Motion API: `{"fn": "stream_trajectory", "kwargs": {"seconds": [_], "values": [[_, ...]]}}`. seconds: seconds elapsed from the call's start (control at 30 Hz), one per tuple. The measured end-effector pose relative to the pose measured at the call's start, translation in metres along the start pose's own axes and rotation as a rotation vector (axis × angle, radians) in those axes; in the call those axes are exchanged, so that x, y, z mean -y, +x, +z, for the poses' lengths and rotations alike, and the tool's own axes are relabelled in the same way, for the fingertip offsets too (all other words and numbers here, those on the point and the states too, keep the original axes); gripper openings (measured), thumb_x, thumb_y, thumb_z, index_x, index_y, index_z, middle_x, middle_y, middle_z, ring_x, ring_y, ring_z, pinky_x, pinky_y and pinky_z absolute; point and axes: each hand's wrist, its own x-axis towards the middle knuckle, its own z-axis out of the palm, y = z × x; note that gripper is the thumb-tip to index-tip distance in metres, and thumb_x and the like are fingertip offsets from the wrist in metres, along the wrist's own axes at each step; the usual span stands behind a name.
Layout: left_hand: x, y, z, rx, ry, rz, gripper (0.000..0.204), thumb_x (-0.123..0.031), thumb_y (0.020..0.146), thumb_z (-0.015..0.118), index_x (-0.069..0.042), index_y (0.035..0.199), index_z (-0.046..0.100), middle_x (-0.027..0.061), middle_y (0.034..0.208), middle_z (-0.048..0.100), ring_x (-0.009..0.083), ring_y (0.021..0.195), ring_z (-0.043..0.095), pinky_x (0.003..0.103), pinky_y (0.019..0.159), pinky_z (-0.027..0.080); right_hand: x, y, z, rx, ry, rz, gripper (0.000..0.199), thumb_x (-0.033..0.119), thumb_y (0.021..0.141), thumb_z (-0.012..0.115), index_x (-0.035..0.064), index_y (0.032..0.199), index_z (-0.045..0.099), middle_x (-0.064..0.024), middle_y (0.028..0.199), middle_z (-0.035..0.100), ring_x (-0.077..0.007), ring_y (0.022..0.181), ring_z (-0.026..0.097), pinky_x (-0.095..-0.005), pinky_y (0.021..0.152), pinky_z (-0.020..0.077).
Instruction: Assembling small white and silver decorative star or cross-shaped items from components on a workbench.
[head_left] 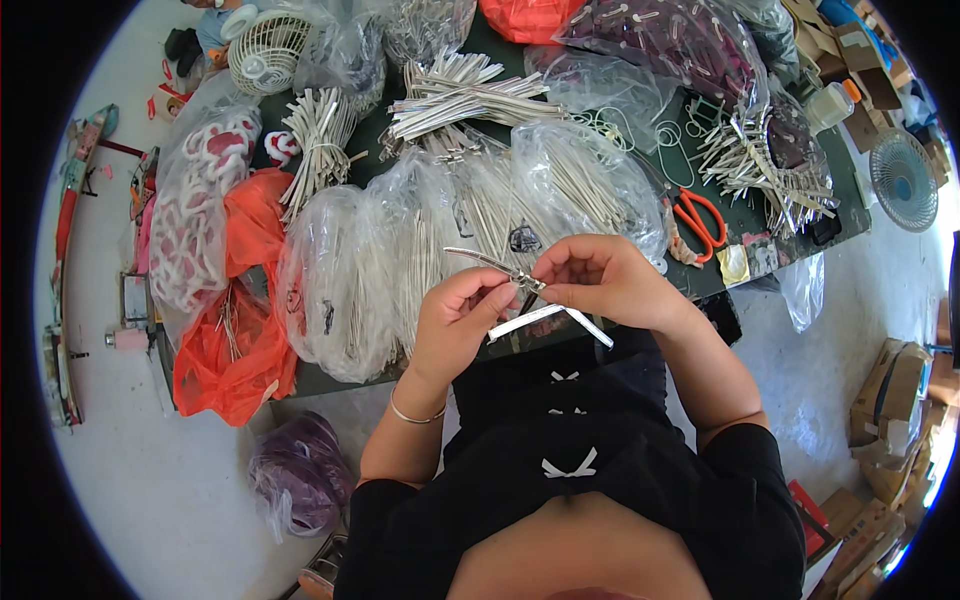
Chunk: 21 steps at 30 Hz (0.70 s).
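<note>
Both my hands are close together in front of my body at the table's near edge. My left hand pinches the near side of a small cluster of silvery strips, thumb against fingers. From the other side my right hand grips the same cluster with thumb and bent fingers. One thin strip curves out past my left fingers toward the upper left. Below the hands, a white flat strip hangs bent in an inverted V. The exact join between the pieces is hidden by my fingertips.
Clear plastic bags of silvery strips cover the dark table. Loose strips lie stacked behind them. Orange-handled scissors rest at right, and an orange plastic bag hangs over the left corner. Cardboard boxes stand on the right-hand floor.
</note>
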Motion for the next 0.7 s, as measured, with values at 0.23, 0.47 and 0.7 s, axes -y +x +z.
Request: {"fn": "stream_trajectory", "kwargs": {"seconds": [0.23,0.47,0.7], "values": [[0.005,0.002,0.003,0.004,0.026,-0.018,0.009,-0.009,0.092,0.061,0.000,0.090,0.063,-0.0043,0.068,0.053,0.0028,0.061,0.045,0.017,0.056,0.035,0.000,0.001,0.002,0.020,0.039,0.015,0.019,0.001,0.083,0.067,-0.0019,0.101,0.063,-0.0028,0.086,0.065,-0.0072,0.079,0.062,-0.0218,0.072,0.0500],[-0.016,0.011,-0.003,0.222,-0.210,-0.238,0.015,-0.010,0.091,0.061,0.005,0.095,0.065,0.0078,0.078,0.067,0.0117,0.069,0.063,0.022,0.058,0.049,-0.004,0.003,-0.010,0.073,0.102,0.028,0.021,0.002,0.085,0.066,-0.0005,0.106,0.061,-0.0009,0.090,0.064,-0.0055,0.081,0.060,-0.0207,0.074,0.0485],[-0.020,0.026,0.000,0.298,0.006,-0.328,0.016,-0.010,0.092,0.058,0.004,0.098,0.065,0.0089,0.077,0.067,0.0122,0.065,0.063,0.024,0.058,0.050,0.002,0.013,-0.007,0.127,-0.055,0.079,0.018,0.015,0.092,0.062,0.0008,0.102,0.059,0.0011,0.080,0.059,-0.0034,0.068,0.054,-0.0185,0.055,0.0432]]}}
